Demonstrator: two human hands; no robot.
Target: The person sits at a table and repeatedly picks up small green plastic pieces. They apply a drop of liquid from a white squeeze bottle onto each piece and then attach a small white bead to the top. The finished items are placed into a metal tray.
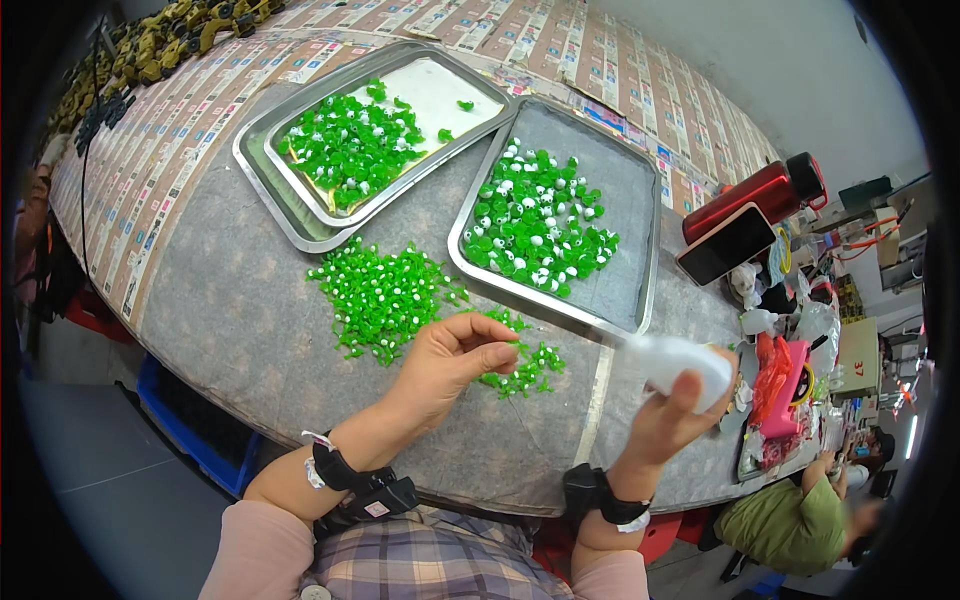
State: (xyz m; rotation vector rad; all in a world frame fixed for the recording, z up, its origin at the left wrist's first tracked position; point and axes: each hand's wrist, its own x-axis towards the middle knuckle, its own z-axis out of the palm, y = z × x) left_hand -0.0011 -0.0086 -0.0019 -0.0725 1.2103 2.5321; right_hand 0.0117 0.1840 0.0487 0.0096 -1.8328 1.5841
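Note:
My right hand point(668, 425) is wrapped round a white squeeze bottle point(683, 366), tilted with its narrow nozzle toward the left; motion blurs it a little. My left hand point(448, 362) is closed in a pinch, thumb against fingers; whatever sits between the tips is too small to make out. Under and beside those fingertips lie loose small green plastic pieces point(538, 370). Left of them spreads a larger pile of green pieces with white dots point(375, 300). Beyond the hands, a metal tray point(625, 215) carries green pieces joined with white balls marked like eyes.
Farther left, a second metal tray point(285, 215) holds a white-lined inner tray with more green pieces. To the right are a red flask point(745, 200), a phone point(727, 243) and a pink holder point(783, 395). A blue crate point(185, 420) stands below the table's left edge. A person in green point(795, 525) sits at lower right.

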